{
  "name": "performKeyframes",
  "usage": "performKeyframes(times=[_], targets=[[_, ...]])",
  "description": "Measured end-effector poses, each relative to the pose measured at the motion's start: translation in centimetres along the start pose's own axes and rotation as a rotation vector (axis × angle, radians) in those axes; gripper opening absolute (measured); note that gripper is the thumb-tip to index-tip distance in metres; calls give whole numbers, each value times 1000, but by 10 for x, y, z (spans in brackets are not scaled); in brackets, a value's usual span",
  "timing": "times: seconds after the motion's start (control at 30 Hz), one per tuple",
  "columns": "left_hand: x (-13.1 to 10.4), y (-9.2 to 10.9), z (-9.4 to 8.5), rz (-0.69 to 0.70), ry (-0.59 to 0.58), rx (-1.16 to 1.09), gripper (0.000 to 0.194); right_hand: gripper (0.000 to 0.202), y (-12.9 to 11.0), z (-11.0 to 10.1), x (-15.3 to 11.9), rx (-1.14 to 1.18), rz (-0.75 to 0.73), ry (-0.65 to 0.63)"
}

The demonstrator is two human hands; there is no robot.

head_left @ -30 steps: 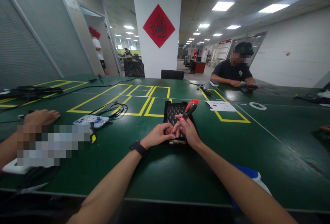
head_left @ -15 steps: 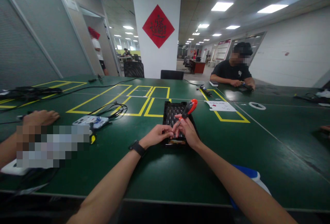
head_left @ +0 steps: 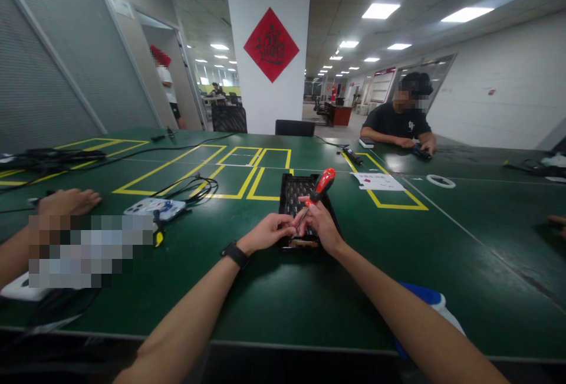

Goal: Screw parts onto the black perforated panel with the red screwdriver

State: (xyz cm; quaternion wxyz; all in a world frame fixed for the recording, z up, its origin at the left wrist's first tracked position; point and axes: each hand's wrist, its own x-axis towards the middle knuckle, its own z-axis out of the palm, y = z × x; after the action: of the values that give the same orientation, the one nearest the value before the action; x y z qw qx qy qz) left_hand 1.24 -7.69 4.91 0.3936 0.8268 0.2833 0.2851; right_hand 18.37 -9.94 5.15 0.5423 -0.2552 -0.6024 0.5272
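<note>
Nearest, lower right of the frame: one blue-and-white object [head_left: 422, 294], half covered by the right forearm [head_left: 389, 286], its kind unknown to me. Left forearm [head_left: 190, 307]: one, cut off at the lower edge, with one dark wristband [head_left: 236, 254].

Centre: one left hand [head_left: 275, 232], thumb and fingers drawn narrow; I could not tell whether they gripped anything. One right hand [head_left: 323, 227], closed about one red-and-black screwdriver [head_left: 326, 182], which leaned with handle upward to the right; its tip was lost among the fingers. Beneath both hands, one open black case [head_left: 285, 186] lay on the green table [head_left: 269, 307], its rows of bits too small and too covered to count.

Left: one co-worker's hand [head_left: 71, 201], forearm partly obscured; one small yellow item [head_left: 160, 238]; one pale phone [head_left: 154, 209]; black cables [head_left: 207, 183], tangled past counting.

Right of centre: one white ring [head_left: 441, 181]; one paper sheet [head_left: 379, 181], writing illegible; one black tool [head_left: 354, 156].

Beyond: one seated person [head_left: 393, 124], hands at a dark object hard to make out; two black chairs [head_left: 229, 118]; one red diamond sign [head_left: 271, 45] on one white pillar [head_left: 269, 107]; upper left, one standing person [head_left: 170, 92], head obscured. Farthest: one tiny figure [head_left: 216, 87], indistinct.
</note>
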Motion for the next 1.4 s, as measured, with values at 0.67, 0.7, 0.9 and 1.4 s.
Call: performKeyframes(times=[0.67,0.7,0.9,1.4], targets=[[0,-2,1,0,19,-21,31,34,-1,0,0,-20,-3,1],[0,-2,1,-1,16,-22,31,33,-1,0,0,-21,-2,1],[-1,-5,7,-28,130,28,31,32,0,1,-1,-21,-19,25],[0,-2,9,-37,140,18,32,31,2,0,-1,-31,-40,21]])
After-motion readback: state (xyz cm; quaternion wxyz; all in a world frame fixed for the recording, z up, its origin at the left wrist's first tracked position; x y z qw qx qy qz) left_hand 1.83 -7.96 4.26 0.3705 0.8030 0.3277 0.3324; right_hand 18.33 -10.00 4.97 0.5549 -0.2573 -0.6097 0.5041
